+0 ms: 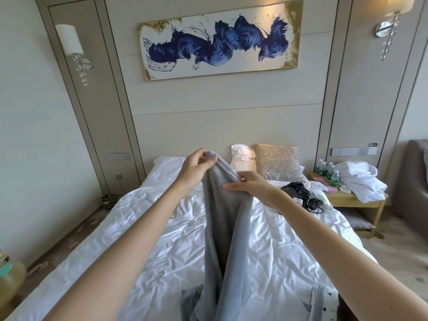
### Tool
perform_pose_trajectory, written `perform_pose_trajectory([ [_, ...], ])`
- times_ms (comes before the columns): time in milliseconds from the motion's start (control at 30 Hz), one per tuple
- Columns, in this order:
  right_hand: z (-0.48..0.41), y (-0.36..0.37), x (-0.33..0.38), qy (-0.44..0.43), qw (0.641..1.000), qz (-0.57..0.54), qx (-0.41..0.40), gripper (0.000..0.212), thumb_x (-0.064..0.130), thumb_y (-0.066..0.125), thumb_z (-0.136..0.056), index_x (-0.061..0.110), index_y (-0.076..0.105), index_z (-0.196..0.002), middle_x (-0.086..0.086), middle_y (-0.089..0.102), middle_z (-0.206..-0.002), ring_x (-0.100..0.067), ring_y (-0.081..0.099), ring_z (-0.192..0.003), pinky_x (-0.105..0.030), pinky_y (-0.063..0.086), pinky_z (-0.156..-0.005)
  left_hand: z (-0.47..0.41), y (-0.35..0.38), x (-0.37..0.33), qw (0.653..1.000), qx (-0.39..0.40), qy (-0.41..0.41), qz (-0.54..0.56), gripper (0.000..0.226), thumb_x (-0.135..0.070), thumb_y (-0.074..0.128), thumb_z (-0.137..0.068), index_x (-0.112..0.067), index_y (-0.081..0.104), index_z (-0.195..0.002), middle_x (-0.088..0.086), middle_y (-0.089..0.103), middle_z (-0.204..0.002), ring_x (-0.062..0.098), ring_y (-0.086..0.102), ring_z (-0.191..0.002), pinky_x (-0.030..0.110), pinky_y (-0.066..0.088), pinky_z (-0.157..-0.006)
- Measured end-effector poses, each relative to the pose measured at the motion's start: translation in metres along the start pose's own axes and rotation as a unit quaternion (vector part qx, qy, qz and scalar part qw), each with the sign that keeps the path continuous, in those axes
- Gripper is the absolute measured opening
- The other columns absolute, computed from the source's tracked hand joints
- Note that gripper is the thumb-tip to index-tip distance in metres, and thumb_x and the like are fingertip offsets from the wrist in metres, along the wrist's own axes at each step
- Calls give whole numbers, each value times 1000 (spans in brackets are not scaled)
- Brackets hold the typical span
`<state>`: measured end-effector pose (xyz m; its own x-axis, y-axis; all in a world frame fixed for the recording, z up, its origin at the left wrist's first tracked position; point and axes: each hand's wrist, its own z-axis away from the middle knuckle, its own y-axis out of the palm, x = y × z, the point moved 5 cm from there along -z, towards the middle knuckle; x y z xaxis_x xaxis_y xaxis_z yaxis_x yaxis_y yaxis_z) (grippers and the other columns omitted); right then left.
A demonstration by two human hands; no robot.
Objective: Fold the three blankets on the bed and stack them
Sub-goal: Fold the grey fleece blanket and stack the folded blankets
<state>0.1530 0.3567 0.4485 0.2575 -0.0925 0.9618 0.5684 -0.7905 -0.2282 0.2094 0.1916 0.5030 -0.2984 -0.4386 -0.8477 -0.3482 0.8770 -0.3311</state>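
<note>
Now, blanket (227, 228) hung over bed (162, 239), top pinched in left hand (196, 165), right hand (252, 188) fingers curled on an edge just below. Risk: cloth was bunched, so fold could come out skewed.

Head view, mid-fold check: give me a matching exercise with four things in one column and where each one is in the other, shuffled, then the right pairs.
Things
1. grey blanket
2. gold cushion
3. water bottles
4. black gear with cables

Places
A. standing on the bedside table
B. lying on the white duvet towards the bed's right side
C. upright at the headboard
D. held up by the left hand and right hand

Pairs: 1-D, 2-C, 3-A, 4-B.
</note>
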Motion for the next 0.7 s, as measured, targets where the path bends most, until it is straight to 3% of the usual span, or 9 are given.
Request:
perform_pose_trajectory([
  [100, 11, -3, -42, 73, 996, 51, 5, 18, 31, 88, -66, 20, 74, -67, 3, 71, -69, -8, 66, -63, -19, 50, -56, -9, -22, 0, 994, -105, 21, 33, 25, -20, 61, -96, -11, 47, -77, 1, 52, -72, 12, 50, -67, 27, 38, -63],
  [167, 23, -11, -78, 129, 982, 135, -15, 35, 37, 88, -64, 19, 62, -51, 10, 57, -53, -4, 53, -50, -15, 35, -46, -12, -39, 4, 984, -165, 20, 58, 27, -21, 60, -96, -17, 45, -74, -2, 54, -71, 4, 51, -61, 22, 39, -59],
  [233, 37, -20, -117, 176, 963, 204, -20, 44, 40, 87, -65, 20, 49, -55, 8, 47, -56, -6, 42, -50, -17, 26, -43, -12, -52, 9, 975, -212, 17, 69, 30, -21, 59, -97, -19, 42, -73, -4, 52, -69, 1, 48, -59, 19, 38, -58],
  [333, 57, -28, -159, 223, 954, 196, -33, 39, 36, 85, -70, 11, 56, -77, 3, 53, -70, -7, 47, -58, -13, 32, -45, -7, -59, 19, 967, -248, 1, 58, 31, -20, 59, -97, -19, 41, -71, -7, 45, -65, -1, 43, -55, 18, 35, -57],
  [400, 57, -31, -158, 218, 960, 158, -76, 41, 33, 82, -75, 4, 57, -90, -1, 54, -76, -10, 50, -62, -15, 36, -49, -2, -56, 32, 970, -240, -25, 40, 28, -22, 59, -97, -13, 43, -75, -3, 45, -67, 8, 45, -64, 24, 36, -62],
  [533, 31, -38, -98, 116, 979, 110, -126, 30, 17, 75, -83, -9, 66, -94, -8, 58, -76, -14, 52, -68, -24, 42, -61, 4, -46, 51, 975, -202, -94, 17, 28, -30, 59, -96, -10, 49, -79, 3, 50, -76, 18, 48, -77, 31, 35, -70],
  [600, 20, -39, -54, 68, 986, 96, -121, 18, 15, 74, -84, -2, 69, -86, -7, 62, -73, -15, 56, -67, -28, 45, -62, 3, -32, 42, 987, -134, -92, 14, 29, -37, 61, -94, -9, 59, -85, -2, 58, -81, 13, 54, -81, 24, 38, -71],
  [700, 6, -32, 14, -35, 993, 74, -84, 9, 11, 71, -85, 15, 72, -77, 4, 70, -71, -6, 63, -65, -19, 52, -62, 5, 3, 15, 998, 40, -48, 5, 33, -48, 62, -90, -18, 72, -99, -8, 67, -101, 0, 61, -97, 8, 40, -80],
])
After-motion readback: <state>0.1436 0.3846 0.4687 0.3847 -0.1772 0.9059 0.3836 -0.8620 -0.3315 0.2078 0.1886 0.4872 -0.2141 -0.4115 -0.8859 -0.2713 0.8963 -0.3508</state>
